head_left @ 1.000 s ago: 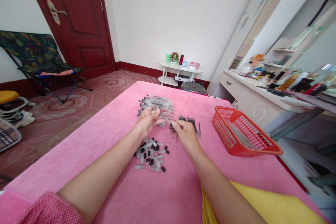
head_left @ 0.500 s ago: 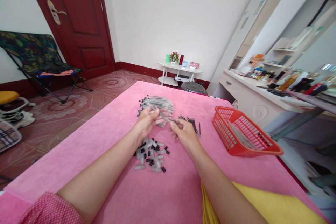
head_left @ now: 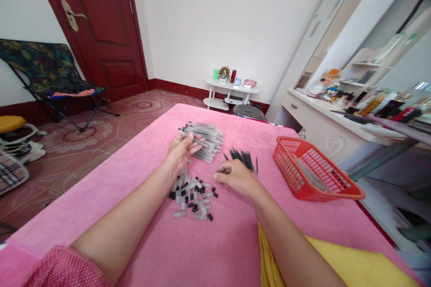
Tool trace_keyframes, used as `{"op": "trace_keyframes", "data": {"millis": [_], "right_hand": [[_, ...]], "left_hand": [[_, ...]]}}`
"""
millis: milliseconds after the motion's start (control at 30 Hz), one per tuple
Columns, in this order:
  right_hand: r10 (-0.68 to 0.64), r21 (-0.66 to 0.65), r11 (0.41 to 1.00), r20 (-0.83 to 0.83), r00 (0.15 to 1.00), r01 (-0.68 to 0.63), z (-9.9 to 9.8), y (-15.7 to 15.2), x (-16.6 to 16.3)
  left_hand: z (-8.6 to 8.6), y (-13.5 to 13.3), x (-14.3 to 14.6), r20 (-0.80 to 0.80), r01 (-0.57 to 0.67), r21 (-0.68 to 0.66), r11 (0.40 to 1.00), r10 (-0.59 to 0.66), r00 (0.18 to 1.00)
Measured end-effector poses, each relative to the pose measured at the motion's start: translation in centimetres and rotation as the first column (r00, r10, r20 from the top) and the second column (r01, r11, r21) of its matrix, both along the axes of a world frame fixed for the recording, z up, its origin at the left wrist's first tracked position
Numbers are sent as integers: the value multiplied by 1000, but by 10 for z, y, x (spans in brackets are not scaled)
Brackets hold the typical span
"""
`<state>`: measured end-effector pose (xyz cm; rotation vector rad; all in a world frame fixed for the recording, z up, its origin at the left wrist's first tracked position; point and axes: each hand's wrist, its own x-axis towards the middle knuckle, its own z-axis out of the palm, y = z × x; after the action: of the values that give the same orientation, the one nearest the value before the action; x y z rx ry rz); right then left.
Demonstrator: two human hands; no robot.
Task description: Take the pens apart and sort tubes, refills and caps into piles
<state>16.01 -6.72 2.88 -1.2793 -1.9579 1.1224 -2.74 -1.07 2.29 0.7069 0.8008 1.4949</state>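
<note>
My left hand (head_left: 182, 151) is closed on a clear pen (head_left: 198, 140), thumb against fingers, at the front left of a pile of similar clear pens (head_left: 210, 136) with dark ends. My right hand (head_left: 234, 176) hovers low over the cloth with thumb and fingers pinched. Whatever is between those fingertips, if anything, is too small to make out. Clear pen caps (head_left: 202, 207) and small black plugs (head_left: 210, 217) lie scattered between my forearms. Behind my right hand is a bunch of thin black-tipped pen refills (head_left: 244, 157), partly hidden by it.
A red plastic basket (head_left: 292, 188) with clear thin sticks inside stands on the right of the pink cloth (head_left: 151, 242). Folded yellow cloth (head_left: 336, 260) lies under my right forearm. A dressing table (head_left: 316, 121) flanks the right side.
My hands have drawn apart. The left has moved slightly left and still holds the pen; the right has left the pen's end and come down nearer the caps.
</note>
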Motion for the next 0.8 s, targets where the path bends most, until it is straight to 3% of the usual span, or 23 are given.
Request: {"op": "trace_keyframes", "data": {"millis": [133, 267, 367, 433, 567, 700, 800], "right_hand": [[150, -85, 985, -20, 988, -152, 0, -8, -4], [104, -166, 980, -54, 993, -112, 4, -10, -7], [-59, -2, 998, 18, 998, 59, 4, -6, -8], [-161, 130, 979, 24, 987, 157, 2, -2, -8], [-108, 229, 970, 78, 991, 88, 0, 1, -3], [42, 178, 980, 261, 964, -91, 11, 0, 18], [18, 152, 985, 378, 926, -81, 24, 2, 44]], "left_hand": [[1, -1, 0, -18, 13, -2, 1000, -13, 1000], [5, -6, 4, -76, 48, 8, 999, -48, 996], [8, -11, 9, -138, 79, 29, 996, -74, 988], [10, -15, 14, -185, 122, 45, 992, -112, 976], [11, -20, 21, -247, 189, 36, 981, -175, 953], [9, -11, 10, -221, 57, 50, 997, -44, 974], [6, 0, -4, -137, -75, 22, 997, 77, 987]]}}
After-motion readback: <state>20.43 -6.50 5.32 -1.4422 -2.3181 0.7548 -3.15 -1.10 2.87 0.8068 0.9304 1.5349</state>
